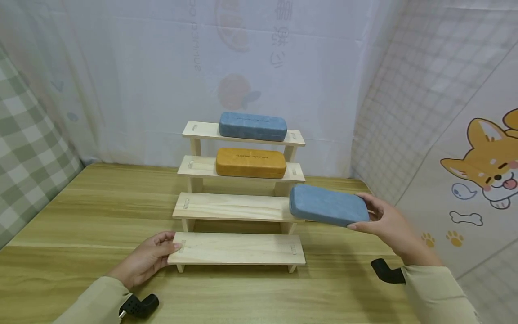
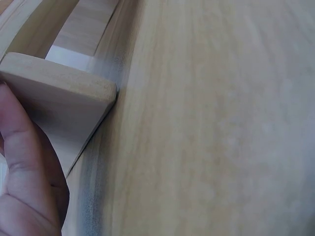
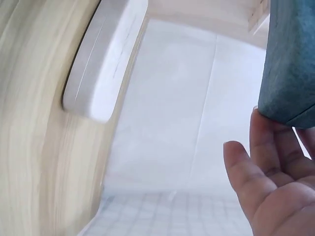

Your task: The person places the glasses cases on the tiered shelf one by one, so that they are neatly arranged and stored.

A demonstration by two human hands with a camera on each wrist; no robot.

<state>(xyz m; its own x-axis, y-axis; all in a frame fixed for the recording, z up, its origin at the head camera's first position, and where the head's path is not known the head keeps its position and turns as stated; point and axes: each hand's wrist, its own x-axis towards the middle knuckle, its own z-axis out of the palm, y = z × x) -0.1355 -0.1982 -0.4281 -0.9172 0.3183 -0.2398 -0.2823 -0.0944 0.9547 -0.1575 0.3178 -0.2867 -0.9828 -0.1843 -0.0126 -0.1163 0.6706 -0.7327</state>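
Observation:
My right hand (image 1: pixel 390 227) holds one end of a blue glasses case (image 1: pixel 328 206), thumb along the near edge and fingers behind. The case overlaps the right end of the second shelf from the bottom in the head view. In the right wrist view only a corner of that blue case (image 3: pixel 288 73) shows above the fingertips. My left hand (image 1: pixel 147 258) pinches the left end of the lowest shelf (image 1: pixel 238 248) of a pale wooden four-step stand, thumb on top. The left wrist view shows the fingers against a wooden leg (image 2: pixel 64 93) of the stand.
Another blue glasses case (image 1: pixel 252 126) lies on the top shelf, a mustard-yellow one (image 1: pixel 251 163) on the shelf beneath. A pale rounded box-like thing (image 3: pixel 101 59) sits on the wooden table (image 1: pixel 101 211). A white curtain (image 1: pixel 154 81) hangs behind the stand.

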